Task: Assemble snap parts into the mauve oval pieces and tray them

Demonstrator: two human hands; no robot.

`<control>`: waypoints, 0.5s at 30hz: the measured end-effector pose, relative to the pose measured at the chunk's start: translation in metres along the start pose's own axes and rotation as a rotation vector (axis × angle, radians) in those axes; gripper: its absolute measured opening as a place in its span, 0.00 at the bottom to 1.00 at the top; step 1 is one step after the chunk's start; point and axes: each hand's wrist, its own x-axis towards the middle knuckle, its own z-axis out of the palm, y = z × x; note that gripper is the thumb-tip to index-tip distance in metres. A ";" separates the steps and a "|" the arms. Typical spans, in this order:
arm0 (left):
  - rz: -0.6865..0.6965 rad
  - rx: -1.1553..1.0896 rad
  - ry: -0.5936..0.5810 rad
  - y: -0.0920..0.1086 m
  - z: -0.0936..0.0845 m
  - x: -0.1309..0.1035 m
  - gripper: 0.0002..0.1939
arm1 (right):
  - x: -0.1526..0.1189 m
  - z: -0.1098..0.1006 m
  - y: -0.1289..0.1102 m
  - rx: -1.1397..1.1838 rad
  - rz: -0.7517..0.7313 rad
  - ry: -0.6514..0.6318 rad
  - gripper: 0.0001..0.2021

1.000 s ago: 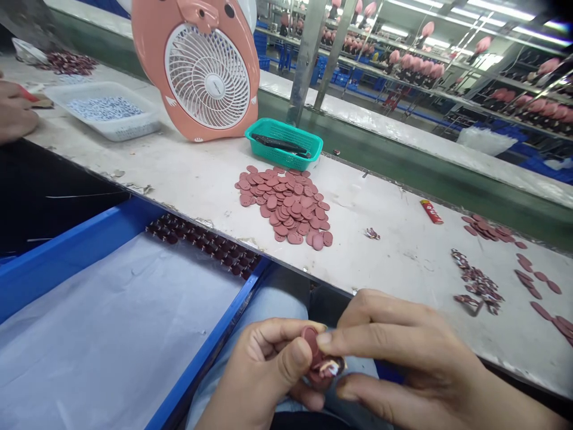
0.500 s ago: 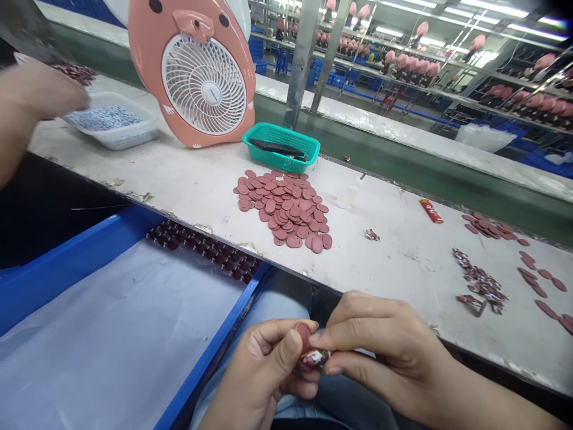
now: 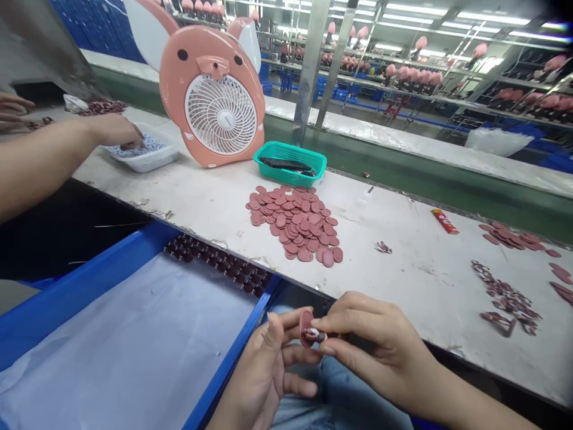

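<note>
A maroon oval disc (image 3: 305, 325) with a small shiny dark-and-white piece (image 3: 316, 335) against its face is above my lap, just off the table's front edge. My right hand (image 3: 373, 337) pinches the small piece and the disc's edge between thumb and fingers. Around the disc's other side, my left hand (image 3: 264, 367) has its thumb raised away and its fingers apart, fingertips touching or close behind the disc. On the white table beyond lies a heap of similar maroon discs (image 3: 298, 224). Several small shiny pieces (image 3: 508, 295) are scattered at the right.
A blue bin (image 3: 134, 254) lined with a white sheet holds rows of dark pieces at left. A teal basket (image 3: 290, 179), a pink fan (image 3: 215, 60) and a white tub (image 3: 152, 161) stand behind. A co-worker's hand (image 3: 114, 130) reaches into the tub. A red wrapper (image 3: 444, 221) lies at right.
My left thumb has lifted off the disc and its fingers have spread. The disc has turned more edge-on in my right hand. The co-worker's hand has moved into the white tub; the view has shifted.
</note>
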 end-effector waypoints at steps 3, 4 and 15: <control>0.184 -0.002 0.200 -0.003 -0.006 0.004 0.26 | 0.001 0.017 0.008 -0.231 -0.110 0.162 0.09; 0.237 0.016 0.238 -0.004 -0.008 0.005 0.25 | 0.002 0.024 0.010 -0.318 -0.164 0.212 0.09; 0.403 0.130 0.382 0.003 -0.032 0.014 0.18 | 0.028 0.080 0.017 -0.515 -0.363 0.273 0.09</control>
